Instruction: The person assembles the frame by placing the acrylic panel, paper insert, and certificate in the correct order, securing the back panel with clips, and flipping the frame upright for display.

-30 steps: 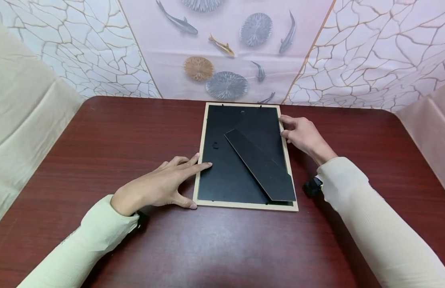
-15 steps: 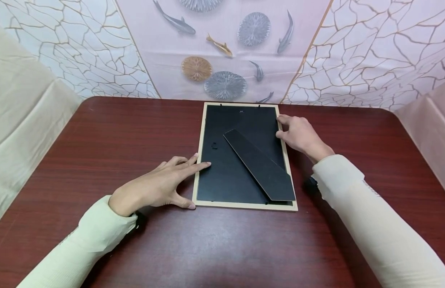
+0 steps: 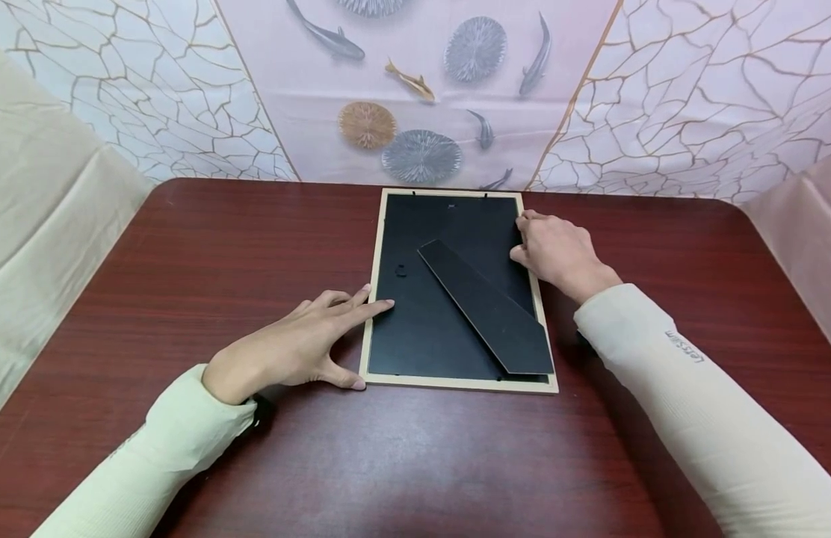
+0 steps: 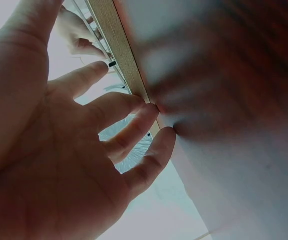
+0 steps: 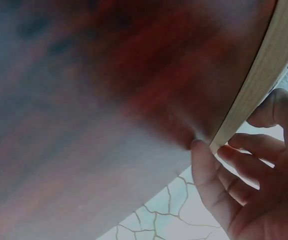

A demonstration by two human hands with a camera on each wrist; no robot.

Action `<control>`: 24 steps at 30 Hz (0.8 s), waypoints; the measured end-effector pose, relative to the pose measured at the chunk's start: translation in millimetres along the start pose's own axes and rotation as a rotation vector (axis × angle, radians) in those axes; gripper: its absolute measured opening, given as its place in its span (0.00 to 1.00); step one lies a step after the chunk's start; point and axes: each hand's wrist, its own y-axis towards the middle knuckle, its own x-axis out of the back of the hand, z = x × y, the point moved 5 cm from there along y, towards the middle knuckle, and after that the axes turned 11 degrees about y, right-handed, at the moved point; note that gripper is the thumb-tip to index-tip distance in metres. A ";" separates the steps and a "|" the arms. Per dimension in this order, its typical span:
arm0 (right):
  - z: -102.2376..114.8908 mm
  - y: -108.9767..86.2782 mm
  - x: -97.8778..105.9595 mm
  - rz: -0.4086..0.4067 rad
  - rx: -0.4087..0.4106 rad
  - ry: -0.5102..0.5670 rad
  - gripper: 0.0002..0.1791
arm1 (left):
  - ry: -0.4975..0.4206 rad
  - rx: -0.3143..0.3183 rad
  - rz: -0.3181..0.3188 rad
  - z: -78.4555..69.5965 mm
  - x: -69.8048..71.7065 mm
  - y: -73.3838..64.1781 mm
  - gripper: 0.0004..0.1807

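Note:
A picture frame (image 3: 371,321) with a pale wooden edge lies face down, its black backing (image 3: 422,329) upward. A black easel stand (image 3: 489,310) slants across the backing towards the near right corner. My left hand (image 3: 301,340) is spread at the left edge; its index finger reaches onto the backing and its thumb touches the near left corner. In the left wrist view, other fingers (image 4: 156,150) meet the frame's side and the table. My right hand (image 3: 560,250) is at the upper right edge, thumb over the backing, fingers along the outer side.
The frame lies on a dark red wooden table (image 3: 220,232), near its back edge. Behind the table hangs a cloth (image 3: 422,82) printed with fish and round shapes. Small dark tabs (image 3: 486,196) stick out along the frame's edge.
My right hand has shifted slightly left, and its thumb has slid from the frame's right edge further over the backing. My left hand and the frame have barely moved.

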 end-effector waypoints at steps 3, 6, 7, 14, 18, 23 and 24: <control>3.1 2.5 0.5 -0.003 0.001 -0.040 0.27 | 0.006 -0.001 -0.003 0.9 1.2 -0.1 0.60; 6.0 5.3 -0.5 0.002 -0.010 -0.067 0.27 | 0.005 -0.001 -0.005 2.2 1.5 -0.1 0.59; 6.9 6.1 -1.3 0.007 -0.014 -0.076 0.27 | 0.006 -0.001 -0.005 2.6 1.6 -0.4 0.59; 3.3 5.5 2.6 -0.006 -0.019 -0.012 0.13 | -0.002 0.004 0.010 2.9 0.7 -3.0 0.59; -5.8 9.5 14.6 -0.029 0.006 0.131 0.12 | -0.007 -0.001 0.016 0.2 -0.2 -1.9 0.60; -5.2 29.1 29.2 -0.063 0.139 0.289 0.23 | -0.005 -0.008 0.005 -0.6 -0.7 0.0 0.61; -3.9 34.9 29.6 -0.057 0.155 0.313 0.24 | -0.006 -0.006 0.004 -0.3 -0.5 -0.3 0.62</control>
